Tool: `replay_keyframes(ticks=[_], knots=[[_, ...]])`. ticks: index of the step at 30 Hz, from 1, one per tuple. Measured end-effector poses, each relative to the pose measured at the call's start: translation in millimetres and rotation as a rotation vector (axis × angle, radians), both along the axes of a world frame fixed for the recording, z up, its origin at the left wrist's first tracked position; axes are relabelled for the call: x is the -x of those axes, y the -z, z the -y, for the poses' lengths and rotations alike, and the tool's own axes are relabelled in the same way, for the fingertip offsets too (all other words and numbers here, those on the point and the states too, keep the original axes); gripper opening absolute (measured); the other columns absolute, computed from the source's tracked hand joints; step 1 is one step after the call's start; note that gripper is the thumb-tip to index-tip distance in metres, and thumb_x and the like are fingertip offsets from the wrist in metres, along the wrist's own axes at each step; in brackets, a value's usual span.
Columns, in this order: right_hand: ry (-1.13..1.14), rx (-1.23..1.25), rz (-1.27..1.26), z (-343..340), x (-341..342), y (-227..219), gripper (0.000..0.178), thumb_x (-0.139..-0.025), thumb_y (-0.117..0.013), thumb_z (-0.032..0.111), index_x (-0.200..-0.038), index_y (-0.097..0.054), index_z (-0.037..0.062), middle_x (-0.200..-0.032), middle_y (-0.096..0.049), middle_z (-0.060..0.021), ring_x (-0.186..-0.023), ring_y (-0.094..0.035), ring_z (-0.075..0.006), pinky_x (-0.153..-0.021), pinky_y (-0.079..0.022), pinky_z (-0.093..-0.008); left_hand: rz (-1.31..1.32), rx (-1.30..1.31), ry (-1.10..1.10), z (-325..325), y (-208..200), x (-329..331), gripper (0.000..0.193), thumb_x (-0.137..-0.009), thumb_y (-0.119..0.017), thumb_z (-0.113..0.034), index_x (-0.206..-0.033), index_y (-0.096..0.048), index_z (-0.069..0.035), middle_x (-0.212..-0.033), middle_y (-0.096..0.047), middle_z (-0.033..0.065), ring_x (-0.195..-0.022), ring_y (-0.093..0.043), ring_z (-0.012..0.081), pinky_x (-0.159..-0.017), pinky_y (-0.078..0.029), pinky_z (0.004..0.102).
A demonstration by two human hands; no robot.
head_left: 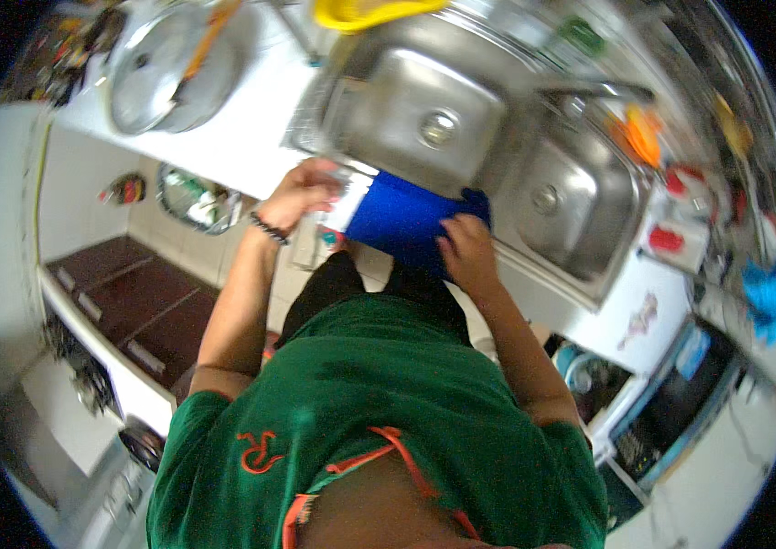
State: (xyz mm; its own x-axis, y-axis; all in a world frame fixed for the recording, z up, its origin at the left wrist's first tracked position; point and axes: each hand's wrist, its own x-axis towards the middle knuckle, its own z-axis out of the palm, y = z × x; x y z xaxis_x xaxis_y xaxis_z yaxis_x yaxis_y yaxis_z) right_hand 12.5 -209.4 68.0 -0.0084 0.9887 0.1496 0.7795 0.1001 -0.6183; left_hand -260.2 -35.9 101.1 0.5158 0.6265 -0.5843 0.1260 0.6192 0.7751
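Observation:
A deep blue cloth-like piece (401,224) stretches between my two hands, over the front edge of the sink. At its left end is a white, partly see-through strip (345,203), perhaps a wrapper; blur hides its exact kind. My left hand (307,194), with a dark bead bracelet at the wrist, has its fingers bent round that strip. On the other side my right hand (468,249) grips the right part of the blue cloth, fingers curled over its face. A small bunched blue end sticks up just beyond the right fingers.
Beyond the cloth lies a steel double sink (497,174) with a faucet (607,90). A yellow basin (374,11) is at the back. Left on the white counter stands a large clear-lidded pot (145,82). Red sponge-like item (665,239) and blue cloth (769,302) are at right.

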Motion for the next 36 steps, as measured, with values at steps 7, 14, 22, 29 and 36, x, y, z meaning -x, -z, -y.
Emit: replay_keyframes(ticks=[7,14,22,29,36], knots=[[0.107,-0.007,-0.053,22,-6,-7,0.032,-0.071,-0.066,0.011,-0.100,-0.056,0.0018,-0.095,-0.053,-0.0138,-0.092,-0.051,-0.0328,-0.080,-0.042,-0.0422,-0.092,-0.027,-0.027,9,-1,-46,0.031,-0.080,-0.066,-0.014,-0.107,-0.053,-0.005,-0.083,-0.061,0.0043,-0.065,-0.059,0.0113,-0.056,-0.050,0.0222],[0.155,-0.075,-0.044,27,-12,3,0.034,-0.072,-0.066,0.013,-0.102,-0.056,0.0020,-0.100,-0.053,-0.0149,-0.096,-0.050,-0.0338,-0.084,-0.041,-0.0427,-0.096,0.009,0.116,14,-12,-75,0.039,-0.091,-0.049,-0.041,-0.105,-0.052,-0.005,-0.079,-0.063,0.0079,-0.066,-0.062,0.0133,-0.059,-0.053,0.0259],[0.283,0.033,-0.464,-39,-12,-31,0.031,-0.075,-0.066,0.009,-0.104,-0.058,0.0032,-0.096,-0.060,-0.0117,-0.089,-0.058,-0.0236,-0.077,-0.046,-0.0321,0.173,-0.039,0.199,16,-22,-74,0.041,-0.083,-0.060,-0.009,-0.120,-0.045,-0.003,-0.095,-0.061,0.0080,-0.081,-0.060,0.0127,-0.072,-0.051,0.0239],[0.290,-0.064,-0.927,-124,2,-41,0.058,-0.079,-0.065,0.009,-0.130,-0.037,0.0051,-0.108,-0.056,-0.0112,-0.089,-0.056,-0.0165,-0.072,-0.047,-0.0282,0.274,-0.016,0.178,20,-27,-69,0.046,-0.077,-0.062,0.002,-0.120,-0.046,-0.006,-0.096,-0.060,0.0095,-0.079,-0.059,0.0121,-0.069,-0.050,0.0218],[-0.001,0.249,-1.395,-167,-10,-71,0.058,-0.083,-0.058,0.002,-0.132,-0.029,0.0029,-0.106,-0.056,-0.0144,-0.092,-0.057,-0.0201,-0.076,-0.047,-0.0319,0.290,-0.092,0.130,21,-27,-68,0.041,-0.076,-0.062,0.004,-0.114,-0.049,-0.005,-0.090,-0.061,0.0069,-0.073,-0.059,0.0109,-0.064,-0.049,0.0211]])
